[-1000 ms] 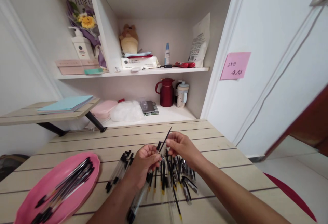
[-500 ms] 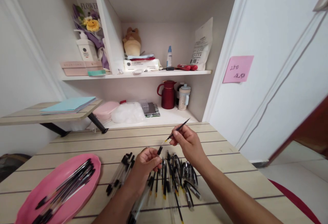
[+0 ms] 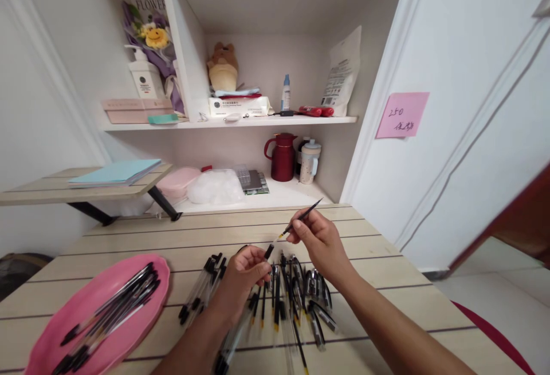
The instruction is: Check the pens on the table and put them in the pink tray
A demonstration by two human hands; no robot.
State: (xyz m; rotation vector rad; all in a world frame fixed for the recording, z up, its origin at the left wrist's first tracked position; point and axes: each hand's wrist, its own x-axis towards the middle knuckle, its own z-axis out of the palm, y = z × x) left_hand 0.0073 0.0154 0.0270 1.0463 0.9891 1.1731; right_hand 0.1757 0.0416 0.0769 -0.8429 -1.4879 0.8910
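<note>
My left hand (image 3: 244,275) is closed on a pen barrel, whose black end (image 3: 269,251) sticks up past the fingertips; the rest is hidden by the hand. Pinched in my right hand (image 3: 321,244) is a dark pen refill (image 3: 306,213) with a yellow band, tilted with its clear end down at the top of the barrel. Whether that end is inside the barrel I cannot tell. Below the hands lie several loose refills (image 3: 276,312). Black pen caps with clips (image 3: 318,329) are heaped to their right. Clear barrels (image 3: 198,295) lie left of my left wrist.
A pink plate (image 3: 51,335) with several assembled pens (image 3: 116,312) stands at the left of the slatted table (image 3: 378,260). Behind it, a shelf holds a red jug (image 3: 282,157), a cup (image 3: 309,162) and a plastic bag (image 3: 216,186). A small raised stand (image 3: 129,193) is back left.
The refill in my right hand has shifted slightly, its clear end now closer to the barrel's top. My left hand stays almost in place. The view has moved a little.
</note>
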